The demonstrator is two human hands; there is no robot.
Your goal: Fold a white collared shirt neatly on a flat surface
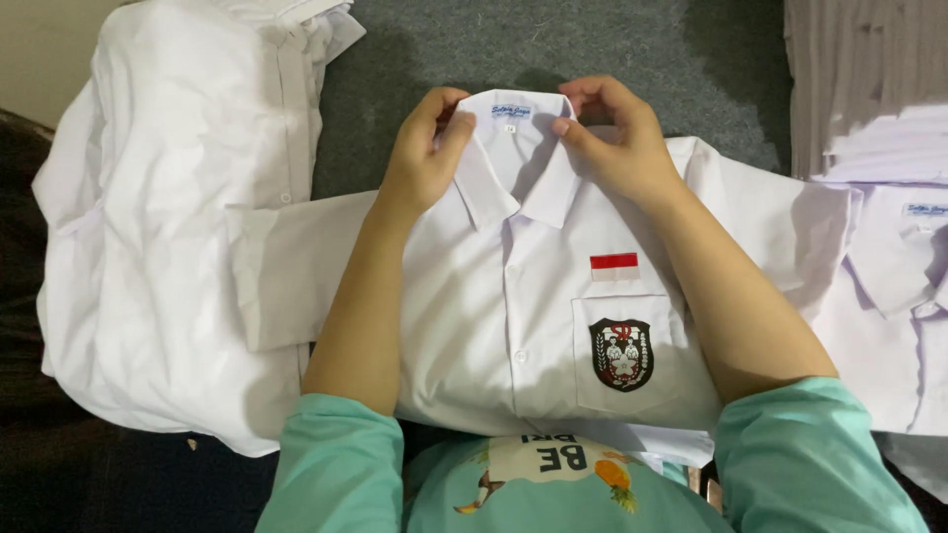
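On grey carpet (553, 49), both hands, left (425, 148) and right (617, 138), pinching white shirt (494, 326) collar

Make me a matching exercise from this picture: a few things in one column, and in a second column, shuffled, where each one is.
Things:
1. left hand
2. right hand
3. red and white patch
4. pile of white shirts

Places:
A. just above the chest pocket
B. at the far left, beside the spread shirt
C. on the collar's left side
D. on the collar's right side

Pairs: 1-C, 2-D, 3-A, 4-B
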